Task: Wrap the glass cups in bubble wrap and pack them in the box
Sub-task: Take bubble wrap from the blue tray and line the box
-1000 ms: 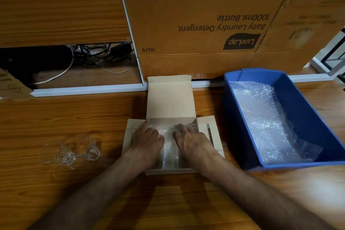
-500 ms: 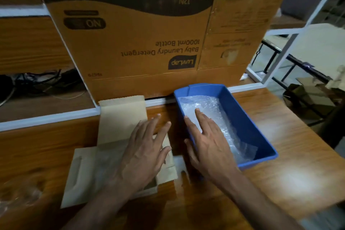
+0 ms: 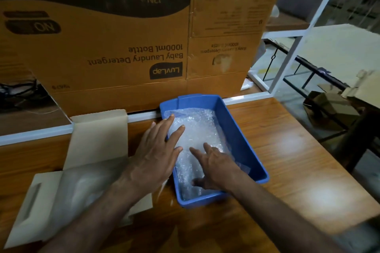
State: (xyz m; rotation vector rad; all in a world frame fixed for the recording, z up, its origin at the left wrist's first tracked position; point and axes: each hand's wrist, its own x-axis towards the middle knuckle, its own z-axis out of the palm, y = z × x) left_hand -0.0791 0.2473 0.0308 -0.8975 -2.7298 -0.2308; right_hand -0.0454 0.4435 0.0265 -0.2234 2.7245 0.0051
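On the front face of the large brown corrugated cardboard carton [image 3: 115, 51], standing upside down, "LuvLap", "Baby Laundry Detergent", "1000ml Bottle", "12N" and "NO" are printed. "Baby Laundry Detergent" is repeated, fainter, on its side face, below a barcode.

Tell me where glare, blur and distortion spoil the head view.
Head view: a bright glare patch on the wooden table at right; motion blur smears the open beige box and the left forearm at lower left; wide-angle bending leans the white frame post; the blue bin and bubble wrap stay fairly sharp.
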